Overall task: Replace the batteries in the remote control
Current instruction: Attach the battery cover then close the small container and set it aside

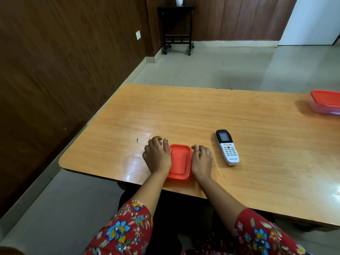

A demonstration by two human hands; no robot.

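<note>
A white remote control (227, 147) with a black screen end lies face up on the wooden table (202, 111), to the right of my hands. A small box with a red lid (179, 161) sits near the table's front edge, lid on. My left hand (157, 156) holds the box's left side, thumb along its edge and fingers curled on the table. On the box's right side, my right hand (201, 159) holds it with curled fingers and the thumb at the far right corner. No batteries are visible.
A second red-lidded clear container (324, 103) stands at the table's far right edge. A dark side table (176, 28) stands on wheels against the wood-panelled wall beyond. The tabletop ends just behind my wrists.
</note>
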